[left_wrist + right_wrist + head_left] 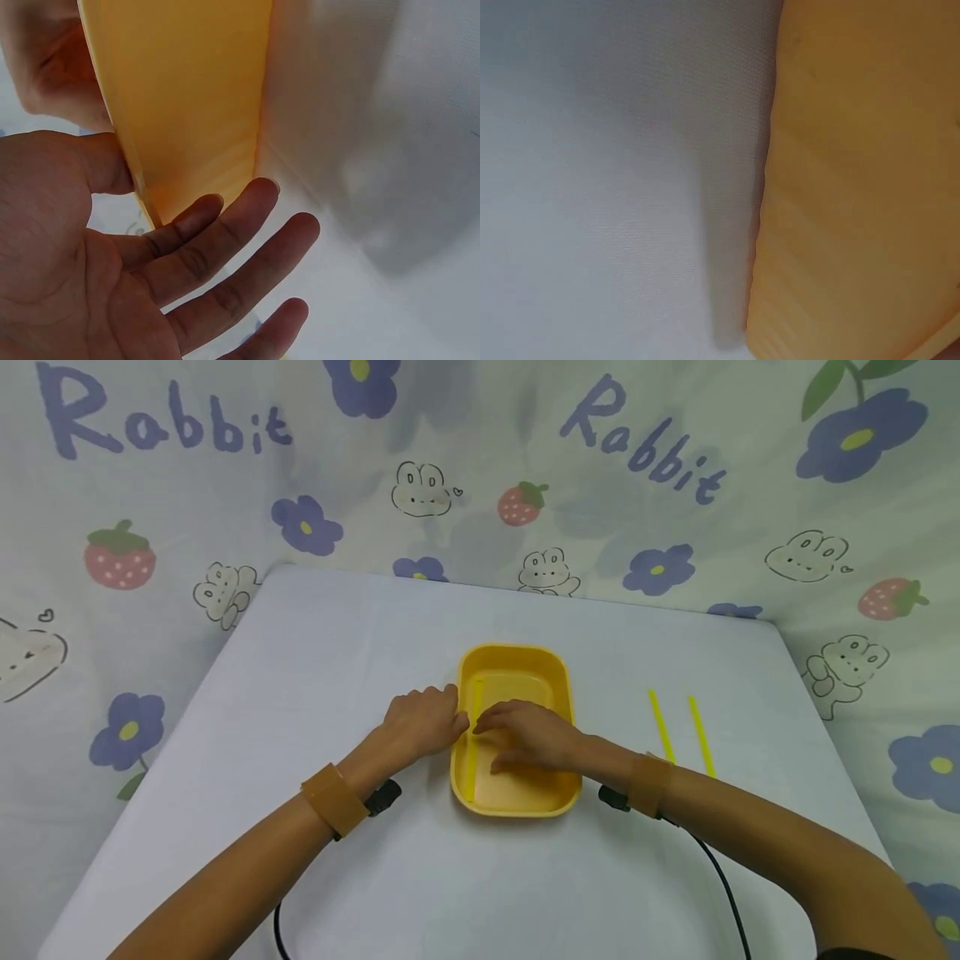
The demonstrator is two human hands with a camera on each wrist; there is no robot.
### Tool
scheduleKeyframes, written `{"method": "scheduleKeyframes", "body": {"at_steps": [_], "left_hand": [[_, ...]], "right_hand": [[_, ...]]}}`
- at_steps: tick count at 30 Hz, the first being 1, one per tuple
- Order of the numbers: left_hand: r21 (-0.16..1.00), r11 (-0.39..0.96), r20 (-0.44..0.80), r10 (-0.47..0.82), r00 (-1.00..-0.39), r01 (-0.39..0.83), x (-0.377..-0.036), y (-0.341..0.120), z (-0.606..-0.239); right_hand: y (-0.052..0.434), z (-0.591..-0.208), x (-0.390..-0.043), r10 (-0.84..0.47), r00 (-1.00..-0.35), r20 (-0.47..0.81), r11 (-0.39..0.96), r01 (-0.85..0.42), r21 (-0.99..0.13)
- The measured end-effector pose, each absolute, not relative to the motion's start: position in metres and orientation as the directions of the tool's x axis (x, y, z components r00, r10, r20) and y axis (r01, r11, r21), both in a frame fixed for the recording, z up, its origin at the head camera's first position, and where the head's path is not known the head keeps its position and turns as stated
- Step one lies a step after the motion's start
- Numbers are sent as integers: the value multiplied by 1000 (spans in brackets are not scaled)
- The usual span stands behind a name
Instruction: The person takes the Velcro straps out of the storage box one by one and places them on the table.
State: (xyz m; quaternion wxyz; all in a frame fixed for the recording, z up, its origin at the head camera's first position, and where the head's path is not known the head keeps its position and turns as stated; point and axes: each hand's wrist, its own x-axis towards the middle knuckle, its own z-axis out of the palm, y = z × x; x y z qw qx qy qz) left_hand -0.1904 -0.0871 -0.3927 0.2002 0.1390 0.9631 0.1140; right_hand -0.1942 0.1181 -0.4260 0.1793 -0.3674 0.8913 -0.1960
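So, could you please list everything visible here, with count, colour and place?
tray: one, yellow, middle of the table.
straw in tray: one, yellow, lying along the tray's left inner wall.
loose straws: two, yellow, side by side on the table right of the tray.
table: one, covered in pale cloth.
backdrop: one, pale cloth printed with rabbits, strawberries and purple flowers.
wrist straps: two, tan, one on each wrist, with black cables.
left hand: fingers fairly straight, at the tray's left rim.
right hand: over the tray, fingertips at the straw.
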Motion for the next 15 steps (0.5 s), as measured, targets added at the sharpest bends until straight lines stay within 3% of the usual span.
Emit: {"method": "scheduleKeyframes", "body": {"at_steps": [15], "left_hand": [[275,934,-343,316,-885,227,-191,-87,-395]], "right_hand": [[108,-429,-198,-756,-610,-238,650,-653,-389]]}}
